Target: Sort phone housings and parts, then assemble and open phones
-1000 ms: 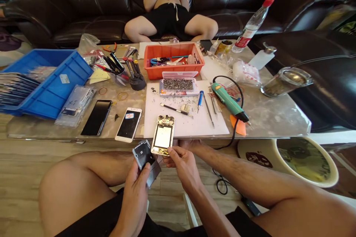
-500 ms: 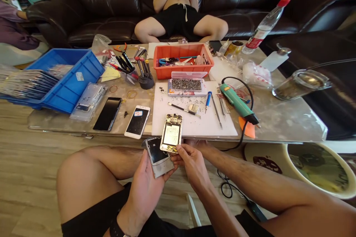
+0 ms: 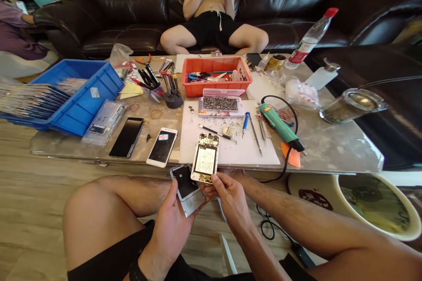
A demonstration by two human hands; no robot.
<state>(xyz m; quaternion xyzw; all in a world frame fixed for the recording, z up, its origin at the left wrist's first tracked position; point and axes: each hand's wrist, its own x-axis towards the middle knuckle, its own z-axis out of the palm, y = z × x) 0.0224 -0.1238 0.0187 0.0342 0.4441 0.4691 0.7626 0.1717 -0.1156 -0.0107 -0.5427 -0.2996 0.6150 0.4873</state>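
My left hand (image 3: 173, 221) is closed round a grey phone back cover (image 3: 193, 203), its dark inner side turned up. My right hand (image 3: 227, 193) pinches the lower edge of an opened phone (image 3: 205, 158), whose battery and circuit board lie bare. The phone's lower left corner overlaps the cover's upper right part. Both are held just in front of the table's near edge. Closest on the table are a white phone (image 3: 162, 147) with a small label and a black phone (image 3: 127, 137), both lying flat.
A white mat (image 3: 237, 151) bears a brush (image 3: 216, 131), a blue screwdriver (image 3: 245, 124), tweezers (image 3: 256, 135) and a box of screws (image 3: 220, 104). Behind stand an orange bin (image 3: 216, 90) and a blue crate (image 3: 79, 112). A green heat tool (image 3: 280, 125) lies right. A person (image 3: 212, 22) sits opposite.
The opened phone is tilted slightly more upright. The cover has turned a little in my left hand, and its inner side shows darker. Both hands keep their hold.
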